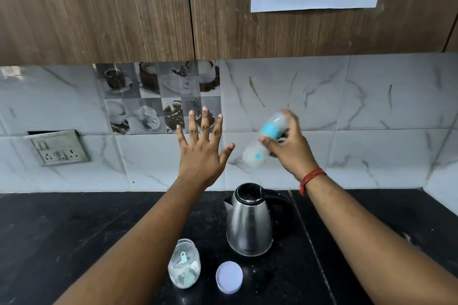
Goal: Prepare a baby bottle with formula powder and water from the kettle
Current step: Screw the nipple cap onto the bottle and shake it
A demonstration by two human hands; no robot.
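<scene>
Above the black stone counter [74, 242], held up before the marble-patterned wall tiles: one baby bottle [266, 140], translucent plastic, cylindrical, with a bright blue collar and a clear cap end, tilted with the cap end up and to the right; blurred, which suggests shaking. Contents look milky white at the lower end, so powder and water are judged already in. Right hand [287, 146]: fingers and thumb wrapped round the bottle's middle, firm hold; red thread band at the wrist. Left hand [202, 148]: raised beside the bottle, fingers straight and spread, holding nothing, not touching the bottle. Step in hand, as judged: mixing. To do it well, keep the collar tight and a fingertip over the cap end, swing from the wrist in short strokes, stay clear of the cupboard overhead, and check for clumps against the light. On the counter below: kettle [249, 221], brushed steel body, black lid, spout and handle, upright, between the two forearms. Formula jar [184, 264], clear rounded plastic, open, with pale powder and a mint-green scoop inside, just left of the kettle's base. Jar lid [229, 275], round, pale lilac-white, lying flat beside the jar.
</scene>
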